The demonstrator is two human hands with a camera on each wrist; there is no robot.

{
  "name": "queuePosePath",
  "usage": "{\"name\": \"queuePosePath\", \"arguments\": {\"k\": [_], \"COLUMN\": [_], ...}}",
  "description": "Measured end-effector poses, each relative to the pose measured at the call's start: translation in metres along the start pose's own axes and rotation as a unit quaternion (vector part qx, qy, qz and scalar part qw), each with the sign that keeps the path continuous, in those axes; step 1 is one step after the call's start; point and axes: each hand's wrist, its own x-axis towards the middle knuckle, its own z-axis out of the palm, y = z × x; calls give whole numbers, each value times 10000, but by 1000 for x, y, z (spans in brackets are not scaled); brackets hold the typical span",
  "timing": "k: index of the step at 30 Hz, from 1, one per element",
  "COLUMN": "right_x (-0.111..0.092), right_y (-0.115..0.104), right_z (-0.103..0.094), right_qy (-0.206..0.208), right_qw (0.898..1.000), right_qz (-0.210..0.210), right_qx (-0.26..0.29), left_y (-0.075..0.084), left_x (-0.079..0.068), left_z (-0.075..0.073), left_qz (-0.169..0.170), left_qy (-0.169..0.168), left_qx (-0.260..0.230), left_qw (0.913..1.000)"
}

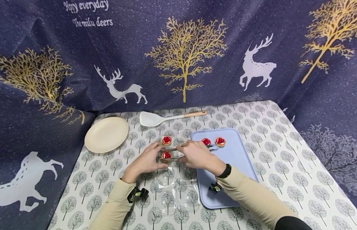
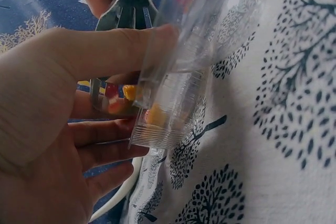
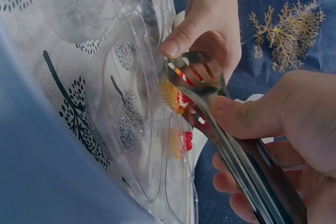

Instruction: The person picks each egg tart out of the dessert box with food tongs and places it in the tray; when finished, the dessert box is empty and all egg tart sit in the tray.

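My right hand (image 1: 195, 154) grips metal serving tongs (image 3: 236, 156) with slotted ends. The tongs' ends lie around a small red-topped tart (image 1: 166, 155), which sits in the clear plastic tray (image 1: 167, 199). Over the tray's left edge, my left hand (image 1: 146, 159) spreads its thumb and fingers on either side of this tart. In the left wrist view its thumb (image 2: 126, 45) lies across the tray's rim, the other fingers loosely extended beside it. Another tart (image 1: 166, 140) sits in the compartment just behind. The tongs partly cover the gripped side of the nearer tart.
To the right is a blue tray (image 1: 224, 179) with two more tarts (image 1: 220, 141) near its far end. A cream plate (image 1: 106, 134) stands at the back left. A white spatula (image 1: 155, 119) with a wooden handle lies along the back of the tree-patterned cloth (image 1: 270, 166).
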Motion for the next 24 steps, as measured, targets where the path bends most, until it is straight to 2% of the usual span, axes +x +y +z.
{"name": "queuePosePath", "arguments": {"k": [9, 24], "right_x": [-8, -24], "right_y": [5, 18], "right_z": [-7, -12], "right_qy": [81, 482], "right_qw": [9998, 9986], "right_qz": [65, 164], "right_qx": [177, 168], "left_y": [0, -1], "left_x": [0, -1], "left_z": [0, 1], "left_qz": [-46, -9], "left_qy": [-29, -28], "left_qx": [3, 27], "left_qw": [10000, 10000]}}
